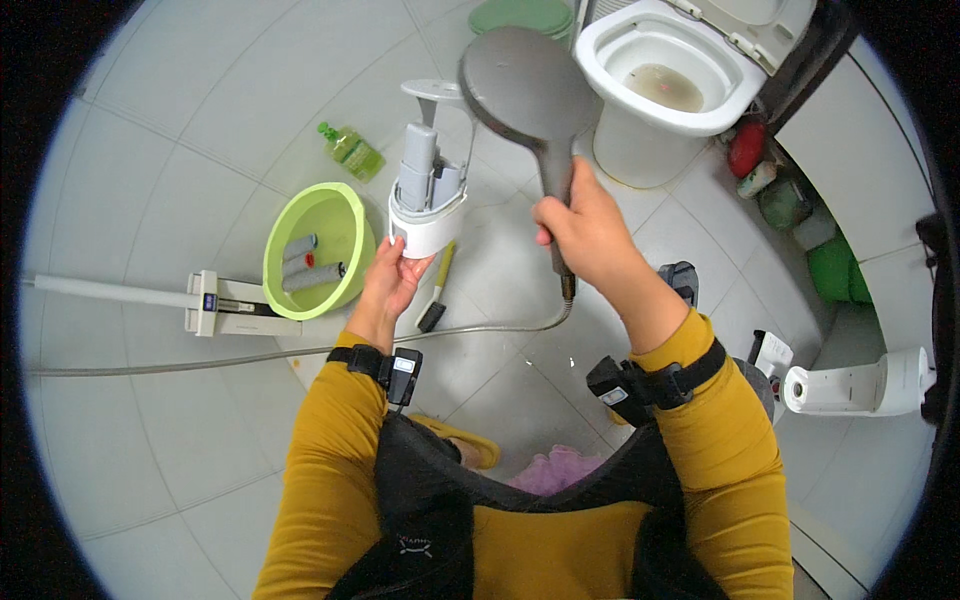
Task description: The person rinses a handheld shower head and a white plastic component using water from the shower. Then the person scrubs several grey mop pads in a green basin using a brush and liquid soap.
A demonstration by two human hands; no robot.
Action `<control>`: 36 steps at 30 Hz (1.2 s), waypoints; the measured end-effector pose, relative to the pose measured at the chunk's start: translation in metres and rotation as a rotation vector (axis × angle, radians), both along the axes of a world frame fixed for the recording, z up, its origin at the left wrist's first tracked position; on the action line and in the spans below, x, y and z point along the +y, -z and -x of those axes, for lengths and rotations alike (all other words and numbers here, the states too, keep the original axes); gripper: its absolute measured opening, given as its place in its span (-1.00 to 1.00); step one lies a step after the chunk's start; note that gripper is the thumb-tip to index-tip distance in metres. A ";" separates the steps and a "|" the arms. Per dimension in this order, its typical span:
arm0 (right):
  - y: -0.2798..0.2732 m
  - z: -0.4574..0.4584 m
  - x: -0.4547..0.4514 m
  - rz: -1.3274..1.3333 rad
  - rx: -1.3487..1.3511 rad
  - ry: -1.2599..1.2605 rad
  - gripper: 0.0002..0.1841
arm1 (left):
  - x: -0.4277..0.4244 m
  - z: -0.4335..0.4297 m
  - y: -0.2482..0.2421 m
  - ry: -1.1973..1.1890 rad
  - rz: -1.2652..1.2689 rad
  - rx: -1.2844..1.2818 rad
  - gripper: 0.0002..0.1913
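Note:
My right hand [589, 221] grips the handle of a large grey shower head [525, 86], its smooth back towards me. A metal hose [480, 328] runs from the handle to the left. In my left hand [394, 285] is a white and grey plastic tank part [429, 225] with a tall bracket rising from it, held from below at its white base. The shower head is beside and above this part; its spray face is hidden, and no water jet shows. Below the part, a scrubbing brush [444, 277] with a yellow-green handle lies on the tiles.
A lime-green basin [274, 255] holds several grey rollers. Near it are a bottle of green liquid [352, 154] and a floor-cleaner body [244, 326]. The toilet [630, 146] stands open at upper right. Another white appliance part [840, 394] is at the right.

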State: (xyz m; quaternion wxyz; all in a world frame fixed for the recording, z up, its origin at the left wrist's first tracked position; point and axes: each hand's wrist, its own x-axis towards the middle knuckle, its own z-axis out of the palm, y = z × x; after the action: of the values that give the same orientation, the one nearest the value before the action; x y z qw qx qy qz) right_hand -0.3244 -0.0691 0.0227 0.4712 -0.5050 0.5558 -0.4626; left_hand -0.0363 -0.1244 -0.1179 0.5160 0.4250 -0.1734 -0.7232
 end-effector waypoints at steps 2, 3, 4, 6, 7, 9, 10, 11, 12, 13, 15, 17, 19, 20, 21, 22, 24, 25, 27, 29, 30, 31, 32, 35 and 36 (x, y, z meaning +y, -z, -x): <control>0.000 -0.002 0.000 -0.058 -0.009 -0.048 -0.49 | 0.001 0.001 0.003 0.007 0.004 -0.011 -0.68; 0.001 -0.004 0.000 -0.078 -0.013 -0.046 -0.52 | 0.001 0.002 0.005 0.008 0.021 -0.018 -0.69; 0.001 -0.005 -0.001 -0.080 -0.016 -0.024 -0.55 | 0.001 0.001 0.006 0.014 0.007 -0.024 -0.69; 0.003 -0.008 -0.002 -0.101 0.005 -0.015 -0.58 | 0.002 0.000 0.010 0.017 0.005 -0.058 -0.70; 0.004 -0.008 -0.003 -0.086 -0.003 -0.033 -0.59 | 0.002 -0.001 0.011 0.024 0.003 -0.046 -0.70; 0.005 -0.009 -0.004 -0.094 -0.007 -0.078 -0.61 | 0.002 -0.003 0.013 0.020 -0.024 -0.052 -0.70; 0.006 -0.009 -0.004 -0.129 -0.018 -0.100 -0.57 | 0.002 -0.003 0.014 0.032 -0.008 -0.042 -0.69; 0.006 -0.009 -0.005 -0.128 -0.012 -0.096 -0.57 | 0.002 -0.004 0.014 0.038 -0.004 -0.037 -0.69; 0.006 -0.009 -0.004 -0.118 -0.009 -0.091 -0.57 | 0.002 -0.004 0.014 0.031 -0.002 -0.040 -0.69; 0.006 -0.010 -0.004 -0.097 -0.009 -0.080 -0.56 | 0.002 -0.004 0.014 0.046 -0.009 -0.034 -0.69; 0.006 -0.011 -0.004 -0.059 -0.038 -0.095 -0.62 | 0.002 -0.004 0.014 0.054 -0.016 -0.043 -0.69; 0.004 -0.011 -0.004 -0.027 -0.035 -0.086 -0.63 | 0.003 -0.003 0.014 0.046 -0.025 -0.026 -0.68; 0.003 -0.008 -0.005 -0.051 0.017 -0.064 -0.59 | 0.003 -0.003 0.014 0.042 -0.028 -0.028 -0.68; 0.003 -0.006 -0.006 -0.044 -0.019 -0.073 -0.58 | 0.003 -0.003 0.014 0.042 -0.028 -0.034 -0.68; 0.003 -0.004 -0.006 -0.075 -0.041 -0.084 -0.57 | 0.003 -0.003 0.015 0.035 -0.026 -0.045 -0.68; 0.003 -0.003 -0.007 -0.077 -0.073 -0.098 -0.56 | 0.003 -0.004 0.016 0.042 -0.029 -0.027 -0.67; 0.003 -0.002 -0.006 -0.092 -0.070 -0.126 -0.56 | 0.003 -0.005 0.018 0.045 -0.010 -0.009 -0.66; 0.002 -0.002 -0.006 -0.076 -0.075 -0.132 -0.56 | 0.003 -0.006 0.018 0.049 -0.027 0.004 -0.67; -0.001 -0.002 -0.006 -0.104 -0.092 -0.122 -0.55 | 0.001 -0.005 0.015 0.066 0.001 0.014 -0.68; -0.009 0.003 -0.008 -0.090 -0.055 -0.081 -0.54 | -0.007 0.001 0.004 0.065 0.000 -0.007 -0.69; -0.014 0.011 -0.011 -0.083 -0.005 -0.050 -0.54 | -0.013 0.009 -0.003 0.047 -0.036 -0.052 -0.70; -0.020 0.022 -0.014 -0.060 0.051 -0.018 -0.53 | -0.026 0.020 -0.014 0.091 0.021 -0.063 -0.69; -0.026 0.036 -0.018 0.005 0.061 0.105 -0.53 | -0.047 0.033 -0.030 0.103 0.039 -0.109 -0.69; -0.044 0.093 -0.032 0.085 0.148 0.429 -0.49 | -0.111 0.087 -0.089 0.138 0.192 -0.318 -0.69; -0.047 0.111 -0.032 0.123 0.227 0.554 -0.51 | -0.134 0.111 -0.110 0.184 0.298 -0.405 -0.68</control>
State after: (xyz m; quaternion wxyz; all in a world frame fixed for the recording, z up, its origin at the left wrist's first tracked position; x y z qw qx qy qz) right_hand -0.4350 -0.1006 0.0694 0.2304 -0.4102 0.6924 -0.5471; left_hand -0.1469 -0.2580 -0.0076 0.4599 0.4629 -0.4155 -0.6337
